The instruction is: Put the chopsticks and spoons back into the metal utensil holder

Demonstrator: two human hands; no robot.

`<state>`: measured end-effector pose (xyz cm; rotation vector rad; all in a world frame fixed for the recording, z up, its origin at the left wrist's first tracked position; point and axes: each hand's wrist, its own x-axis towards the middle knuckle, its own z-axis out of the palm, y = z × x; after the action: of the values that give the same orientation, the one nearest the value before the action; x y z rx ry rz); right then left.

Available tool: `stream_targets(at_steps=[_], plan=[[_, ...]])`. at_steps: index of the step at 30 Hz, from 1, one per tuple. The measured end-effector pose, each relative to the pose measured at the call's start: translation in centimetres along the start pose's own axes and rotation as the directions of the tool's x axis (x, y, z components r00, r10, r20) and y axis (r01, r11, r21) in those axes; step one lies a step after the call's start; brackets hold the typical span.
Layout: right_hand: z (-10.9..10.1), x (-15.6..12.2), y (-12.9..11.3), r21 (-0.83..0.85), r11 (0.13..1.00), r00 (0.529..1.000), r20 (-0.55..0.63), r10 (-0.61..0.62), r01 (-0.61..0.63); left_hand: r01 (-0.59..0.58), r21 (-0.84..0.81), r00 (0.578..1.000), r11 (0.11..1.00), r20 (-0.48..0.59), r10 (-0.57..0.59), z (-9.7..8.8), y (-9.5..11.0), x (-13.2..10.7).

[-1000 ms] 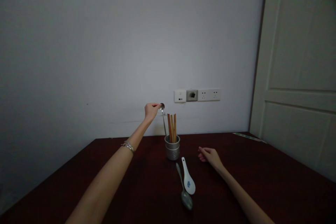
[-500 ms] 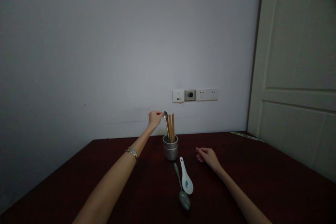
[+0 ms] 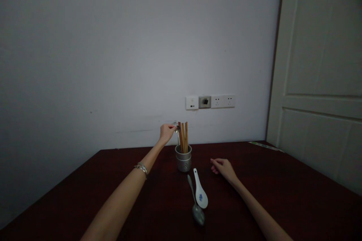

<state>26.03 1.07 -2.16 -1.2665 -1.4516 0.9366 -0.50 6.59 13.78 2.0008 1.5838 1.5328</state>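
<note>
My left hand [image 3: 166,132] reaches over the dark red table [image 3: 85,196] and pinches the bowl end of a small metal spoon [image 3: 177,131], whose handle stands in a grey metal cup [image 3: 183,161]. Several wooden chopsticks [image 3: 183,137] stand upright in the same cup. A silver bracelet [image 3: 141,167] circles my left wrist. My right hand [image 3: 223,167] rests on the table to the right of the cup, fingers loosely curled and holding nothing. In front of the cup lie a white ceramic spoon [image 3: 200,196] with a blue mark and a larger metal spoon [image 3: 196,209].
A grey wall stands behind the table, with a row of sockets [image 3: 210,102] above the cup. A pale door [image 3: 322,83] fills the right side. A thin flat strip [image 3: 264,146] lies at the table's far right corner.
My left hand has come down with the small metal spoon, so its handle has sunk deeper into the cup. My right hand has stayed put.
</note>
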Motion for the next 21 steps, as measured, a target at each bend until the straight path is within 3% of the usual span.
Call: stream_targets(at_steps=[6,14,21], plan=[[0.0,0.0,0.0,-0.002,1.000,1.000,0.006,-0.008,0.008,0.028,0.012,0.999,1.000,0.017,-0.029,0.2,-0.3,-0.8],[0.0,0.5,0.8,0.017,1.000,1.000,-0.009,-0.020,0.020,0.069,0.078,0.994,0.995,0.075,-0.075,1.3,-2.3,-1.0],[0.0,0.3,0.5,0.017,0.999,1.000,-0.012,-0.028,0.028,0.089,0.047,0.993,0.995,0.072,-0.093,1.2,-2.3,-1.6]])
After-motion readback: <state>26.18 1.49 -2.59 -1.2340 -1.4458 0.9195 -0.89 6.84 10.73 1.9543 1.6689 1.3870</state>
